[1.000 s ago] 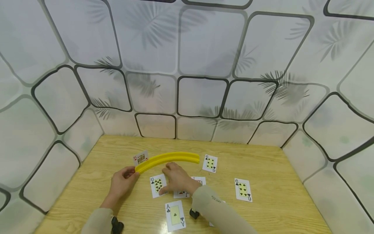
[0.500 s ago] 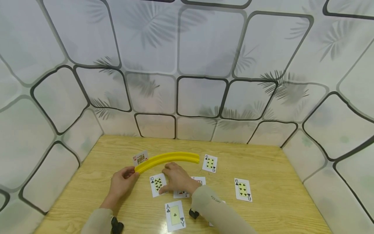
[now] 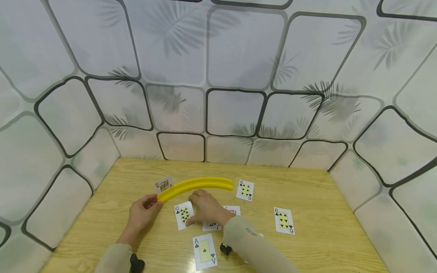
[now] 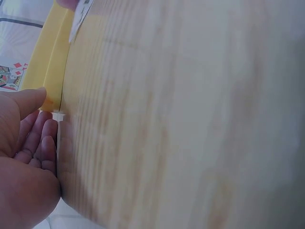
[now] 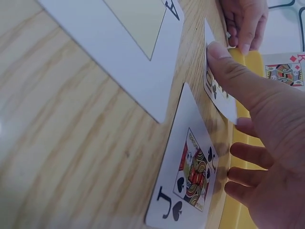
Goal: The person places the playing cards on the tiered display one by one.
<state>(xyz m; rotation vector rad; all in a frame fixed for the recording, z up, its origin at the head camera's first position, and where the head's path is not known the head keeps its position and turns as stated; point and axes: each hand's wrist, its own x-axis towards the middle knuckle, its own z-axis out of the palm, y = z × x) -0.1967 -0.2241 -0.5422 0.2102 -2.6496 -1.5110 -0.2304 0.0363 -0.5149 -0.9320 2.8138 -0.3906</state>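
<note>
A curved yellow grooved strip (image 3: 198, 182) lies across the table's back. My left hand (image 3: 144, 213) pinches its left end; the left wrist view shows the thumb on the strip (image 4: 53, 62) and other fingers curled below. My right hand (image 3: 206, 207) holds the ten of clubs (image 3: 183, 215) in front of the strip. In the right wrist view the thumb is on one edge of this card (image 5: 221, 101) and a finger touches the opposite edge, with the card tilted. Past the strip's left end is a king of diamonds (image 3: 164, 184), partly hidden. A jack (image 3: 211, 227) lies partly under the right hand.
An ace of clubs (image 3: 205, 251) lies in front on the wooden table (image 3: 317, 212). Two sixes, one at the strip's right end (image 3: 245, 190) and one farther right (image 3: 284, 221), lie face up. The right forearm partly covers another card. Patterned walls stand behind and beside the table.
The ten of clubs has shifted very slightly up and left in the right hand. Both hands and the yellow strip look nearly still.
</note>
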